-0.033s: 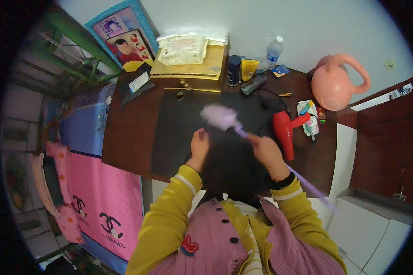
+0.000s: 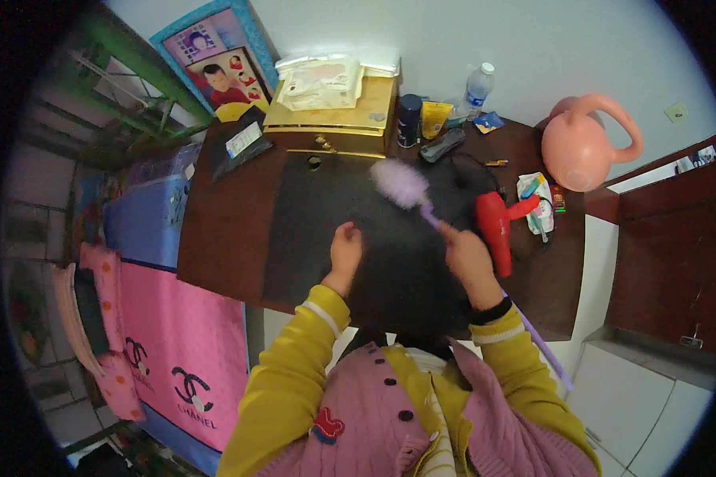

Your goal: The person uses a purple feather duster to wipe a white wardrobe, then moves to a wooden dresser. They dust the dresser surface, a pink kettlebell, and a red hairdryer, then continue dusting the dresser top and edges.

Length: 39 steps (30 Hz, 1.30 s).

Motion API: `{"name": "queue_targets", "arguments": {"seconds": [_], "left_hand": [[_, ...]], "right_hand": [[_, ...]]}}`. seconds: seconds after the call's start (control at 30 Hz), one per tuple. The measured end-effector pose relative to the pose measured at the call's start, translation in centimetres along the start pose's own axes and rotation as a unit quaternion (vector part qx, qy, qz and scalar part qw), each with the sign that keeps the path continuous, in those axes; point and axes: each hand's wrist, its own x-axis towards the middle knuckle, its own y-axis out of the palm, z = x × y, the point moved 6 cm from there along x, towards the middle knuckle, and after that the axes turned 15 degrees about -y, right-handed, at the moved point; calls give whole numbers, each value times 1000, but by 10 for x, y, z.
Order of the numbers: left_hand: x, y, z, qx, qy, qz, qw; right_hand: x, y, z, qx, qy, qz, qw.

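My right hand (image 2: 469,264) is wrapped round the purple handle of a fluffy duster (image 2: 429,213). The duster's pale lilac head (image 2: 400,184) is over the black desk mat (image 2: 310,262), below the wooden box. Its long handle runs back under my right wrist and past the desk's right edge. My left hand (image 2: 345,253) is above the mat, apart from the duster, fingers loosely curled together with nothing visible in them. A red hair dryer (image 2: 495,230) lies just right of my right hand.
A gold-topped wooden box (image 2: 326,127) bears packs of wipes. Beside it stand a dark can (image 2: 409,121), a yellow tube (image 2: 435,119) and a water bottle (image 2: 477,89). A pink watering can (image 2: 585,147) is at the back right; a blue picture frame (image 2: 258,48) leans at the back left.
The duster's head has moved to the right and slightly toward me, and my right hand has shifted a little to the right with it. My left hand has hardly moved.
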Motion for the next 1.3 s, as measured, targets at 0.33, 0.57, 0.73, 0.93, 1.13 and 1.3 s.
{"name": "queue_targets", "arguments": {"seconds": [0.33,0.57,0.73,0.93,1.13,1.3], "left_hand": [[-12,-42,-16,157,51,-8,986],[-24,-57,-17,151,42,-26,987],[-32,-56,-28,193,129,-29,972],[-28,-82,-32,196,186,-48,962],[-23,-85,-9,241,149,-16,959],[-27,-87,7,276,148,11,950]], "right_hand": [[-13,50,59,78,-52,88,992],[-53,18,20,-79,135,34,987],[-58,65,91,208,-51,165,963],[-83,22,51,-48,152,-22,987],[-120,67,103,94,-39,123,987],[-160,43,88,-6,103,11,995]]}}
